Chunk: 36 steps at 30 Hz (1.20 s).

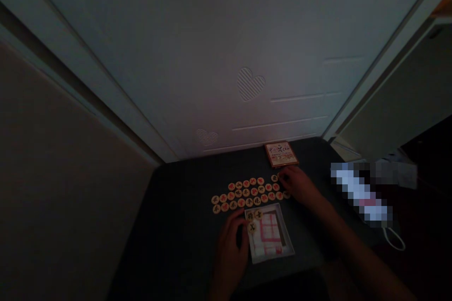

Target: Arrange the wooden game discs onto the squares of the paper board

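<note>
Several round Chinese chess pieces (246,192) with red or black characters lie in rows on a dark table. My right hand (298,186) is at the right end of the back row, its fingers pinched on a chess piece they mostly cover. Just beside those fingertips lies another piece (274,178). Nearer to me is an open white box (290,244), and my left hand (231,240) curls at its left wall, with thumb and forefinger on the edge. Inside the box, 3 pieces (252,227) rest on a folded sheet with red lines (270,230).
Behind the rows sits a printed box lid (281,154), close to a white panel with heart patterns (250,84). The dark table (183,197) meets a wall on the left. A blurred pale object with a cord loop (393,240) is off to the right.
</note>
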Tool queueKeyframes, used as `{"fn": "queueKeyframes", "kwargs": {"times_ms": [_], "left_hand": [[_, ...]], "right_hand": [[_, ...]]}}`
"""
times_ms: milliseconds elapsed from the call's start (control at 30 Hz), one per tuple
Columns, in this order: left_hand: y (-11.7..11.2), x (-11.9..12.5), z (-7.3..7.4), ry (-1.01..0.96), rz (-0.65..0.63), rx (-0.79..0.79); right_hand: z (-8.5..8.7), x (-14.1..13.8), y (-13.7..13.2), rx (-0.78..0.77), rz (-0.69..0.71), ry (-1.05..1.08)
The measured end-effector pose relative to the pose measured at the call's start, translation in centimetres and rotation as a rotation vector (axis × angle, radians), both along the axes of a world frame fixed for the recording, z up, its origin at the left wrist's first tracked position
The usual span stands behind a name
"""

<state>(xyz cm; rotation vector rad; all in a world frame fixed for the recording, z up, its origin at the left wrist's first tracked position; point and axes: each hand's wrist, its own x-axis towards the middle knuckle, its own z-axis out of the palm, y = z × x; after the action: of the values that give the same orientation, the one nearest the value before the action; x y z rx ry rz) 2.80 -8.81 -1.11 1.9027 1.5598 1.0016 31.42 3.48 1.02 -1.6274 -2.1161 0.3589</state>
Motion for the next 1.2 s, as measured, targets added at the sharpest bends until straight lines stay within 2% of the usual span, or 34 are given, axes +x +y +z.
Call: {"fn": "queueKeyframes", "kwargs": {"times_ms": [200, 367, 533, 633, 733, 833, 1033, 1200], "left_hand": [[0.1, 0.0, 0.0, -0.006, -0.009, 0.010], [0.0, 0.0, 0.2, -0.001, -0.014, -0.010], [0.2, 0.1, 0.4, -0.001, -0.010, -0.005], [0.3, 0.1, 0.3, -0.007, -0.013, 0.001], [0.2, 0.1, 0.2, -0.009, -0.020, -0.002], [0.1, 0.1, 0.2, -0.004, -0.017, -0.009], [0.2, 0.2, 0.6, 0.005, 0.000, 0.003], [0.1, 0.2, 0.7, 0.018, -0.009, 0.007]], "right_hand": [[0.3, -0.2, 0.5, -0.006, -0.008, -0.010], [1.5, -0.1, -0.4, 0.019, -0.037, -0.003], [3.2, -1.2, -4.1, 0.064, -0.041, 0.123], [3.7, -2.8, -7.1, 0.002, 0.031, 0.233], [3.4, -4.4, -9.4, -0.021, 0.087, 0.261], [2.6, -5.6, -10.4, -0.030, 0.097, 0.185], [0.5, -6.5, -10.6, 0.056, 0.079, -0.015], [-0.3, -6.8, -10.5, 0.115, 0.057, -0.071]]}}
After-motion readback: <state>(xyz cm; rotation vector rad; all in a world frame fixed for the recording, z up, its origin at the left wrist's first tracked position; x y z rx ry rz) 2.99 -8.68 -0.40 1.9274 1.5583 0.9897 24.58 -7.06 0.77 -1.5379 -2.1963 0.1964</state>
